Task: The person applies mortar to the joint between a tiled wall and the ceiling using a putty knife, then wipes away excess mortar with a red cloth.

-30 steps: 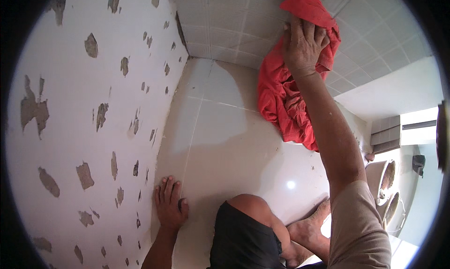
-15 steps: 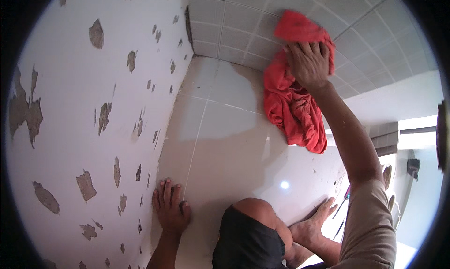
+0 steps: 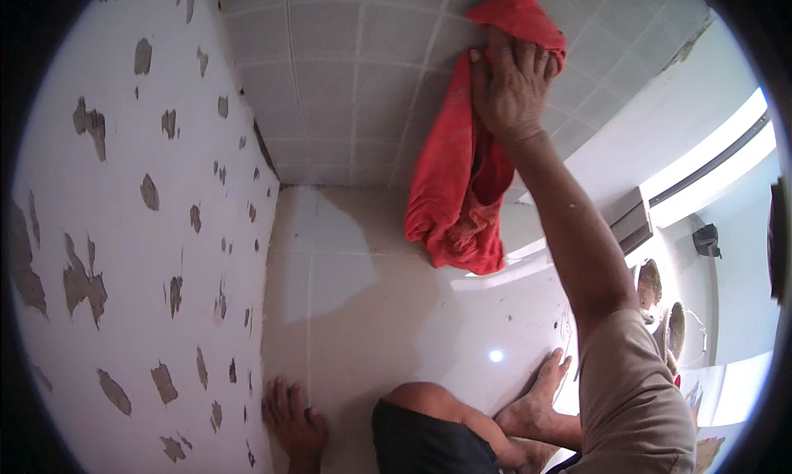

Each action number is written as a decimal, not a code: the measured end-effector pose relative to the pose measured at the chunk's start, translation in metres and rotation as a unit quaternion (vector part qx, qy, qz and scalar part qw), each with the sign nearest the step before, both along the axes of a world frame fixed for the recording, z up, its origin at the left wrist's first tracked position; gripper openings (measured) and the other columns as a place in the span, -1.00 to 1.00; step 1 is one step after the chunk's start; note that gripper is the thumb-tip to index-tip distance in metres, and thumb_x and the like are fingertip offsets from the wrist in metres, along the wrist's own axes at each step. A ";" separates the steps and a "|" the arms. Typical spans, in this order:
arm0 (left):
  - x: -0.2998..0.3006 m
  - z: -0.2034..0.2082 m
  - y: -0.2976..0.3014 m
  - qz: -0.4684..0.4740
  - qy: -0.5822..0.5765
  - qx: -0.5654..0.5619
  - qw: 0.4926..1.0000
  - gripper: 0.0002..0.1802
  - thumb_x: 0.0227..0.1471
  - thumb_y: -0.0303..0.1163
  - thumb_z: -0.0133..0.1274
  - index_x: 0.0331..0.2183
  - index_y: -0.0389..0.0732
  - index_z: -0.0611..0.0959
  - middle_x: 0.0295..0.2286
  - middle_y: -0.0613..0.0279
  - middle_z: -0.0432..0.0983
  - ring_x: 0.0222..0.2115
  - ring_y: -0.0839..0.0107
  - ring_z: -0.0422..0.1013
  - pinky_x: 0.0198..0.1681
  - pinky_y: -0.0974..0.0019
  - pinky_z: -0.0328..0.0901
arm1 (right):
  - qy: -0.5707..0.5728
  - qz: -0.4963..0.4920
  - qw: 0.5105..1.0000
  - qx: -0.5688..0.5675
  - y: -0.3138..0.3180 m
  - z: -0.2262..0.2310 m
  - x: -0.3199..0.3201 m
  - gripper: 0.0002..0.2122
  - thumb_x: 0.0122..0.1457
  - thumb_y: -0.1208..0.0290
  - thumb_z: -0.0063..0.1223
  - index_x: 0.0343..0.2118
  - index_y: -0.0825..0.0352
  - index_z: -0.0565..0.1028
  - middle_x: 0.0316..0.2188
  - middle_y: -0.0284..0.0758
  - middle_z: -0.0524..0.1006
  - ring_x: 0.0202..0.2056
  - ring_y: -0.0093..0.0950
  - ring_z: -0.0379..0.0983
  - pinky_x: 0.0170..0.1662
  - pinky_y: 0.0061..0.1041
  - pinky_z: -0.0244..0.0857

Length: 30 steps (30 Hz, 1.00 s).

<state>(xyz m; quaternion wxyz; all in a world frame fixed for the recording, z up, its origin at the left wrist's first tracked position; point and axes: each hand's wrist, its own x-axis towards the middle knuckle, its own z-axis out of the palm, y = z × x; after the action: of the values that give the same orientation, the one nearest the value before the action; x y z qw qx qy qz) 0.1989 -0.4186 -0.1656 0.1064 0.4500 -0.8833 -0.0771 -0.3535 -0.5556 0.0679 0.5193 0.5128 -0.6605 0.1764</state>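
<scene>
A red cloth (image 3: 450, 177) is pressed against the grey tiled wall (image 3: 330, 86) by my right hand (image 3: 513, 86). Part of it folds over my fingertips, and the rest hangs in a long bunch, its lower end down by the floor. My right arm is stretched out far ahead. At the lower left my left hand (image 3: 294, 416) lies flat with fingers apart on the glossy tiled floor (image 3: 346, 309), close to the foot of the white wall. It holds nothing.
The white wall (image 3: 124, 226) on the left has many chipped grey patches. My bent knee (image 3: 417, 400) and bare foot (image 3: 536, 400) are at the bottom. A bright opening with several objects lies at the right; a dark item (image 3: 706, 240) hangs there.
The view has tilted up toward the tiled wall. My right hand has moved with the red cloth across the tiles, and the hanging part now stretches longer. My left hand stays on the floor.
</scene>
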 end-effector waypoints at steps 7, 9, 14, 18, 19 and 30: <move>0.007 -0.004 0.002 -0.010 0.027 -0.056 0.998 -0.46 0.20 -0.17 -0.20 0.08 -0.30 0.48 0.20 -0.19 0.31 0.25 -0.18 0.21 0.30 -0.30 0.03 | 0.128 0.204 0.944 0.225 -0.018 -0.012 -0.002 -0.75 0.14 0.30 -0.02 -0.16 0.06 0.64 -0.13 -0.39 0.57 -0.06 -0.29 0.46 0.09 -0.15 0.24; 0.005 0.005 0.000 -0.004 0.010 -0.040 0.999 -0.46 0.26 -0.13 -0.25 0.08 -0.31 0.48 0.19 -0.19 0.31 0.25 -0.18 0.21 0.30 -0.29 0.03 | 0.050 0.108 0.979 0.163 -0.010 0.033 0.001 -0.75 0.13 0.31 0.02 -0.14 0.06 0.65 -0.13 -0.40 0.56 -0.06 -0.29 0.45 0.12 -0.11 0.22; -0.005 0.024 -0.002 -0.009 0.056 -0.005 0.998 -0.47 0.33 -0.07 -0.19 0.13 -0.20 0.53 0.14 -0.13 0.39 0.21 -0.21 0.25 0.26 -0.27 0.11 | -0.013 -0.048 0.999 0.003 -0.028 0.061 0.014 -0.71 0.17 0.29 0.01 -0.08 0.12 0.63 -0.03 -0.32 0.52 0.10 -0.23 0.37 0.33 -0.13 0.09; -0.003 0.011 0.000 -0.021 0.057 -0.065 0.996 -0.48 0.32 -0.09 -0.19 0.11 -0.22 0.55 0.16 -0.13 0.39 0.17 -0.17 0.32 0.21 -0.25 0.20 | 0.112 0.112 0.984 0.076 -0.028 0.078 0.013 -0.68 0.09 0.28 0.06 -0.08 0.09 0.64 -0.06 -0.33 0.54 0.09 -0.30 0.38 0.31 -0.11 0.11; -0.005 0.015 0.001 -0.024 0.056 -0.064 0.996 -0.48 0.32 -0.09 -0.19 0.11 -0.22 0.55 0.16 -0.13 0.39 0.17 -0.17 0.32 0.21 -0.25 0.20 | 0.125 0.091 0.987 0.042 -0.022 0.083 0.009 -0.67 0.08 0.28 0.06 -0.08 0.08 0.64 -0.07 -0.34 0.54 0.07 -0.30 0.39 0.27 -0.10 0.15; 0.006 -0.002 -0.002 0.001 0.004 -0.052 0.999 -0.47 0.29 -0.14 -0.30 0.11 -0.28 0.45 0.21 -0.15 0.31 0.28 -0.14 0.19 0.30 -0.27 0.02 | -0.210 -0.019 0.933 -0.291 0.040 -0.001 -0.046 -0.50 0.31 0.28 -0.13 0.27 0.40 0.26 0.23 0.12 0.19 0.29 0.10 0.02 0.36 0.07 -0.20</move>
<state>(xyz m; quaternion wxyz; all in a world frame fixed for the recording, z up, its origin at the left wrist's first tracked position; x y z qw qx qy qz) 0.2053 -0.4203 -0.1673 0.1332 0.4442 -0.8853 -0.0331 -0.3991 -0.5161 0.0673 0.4986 0.2778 -0.6841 0.4542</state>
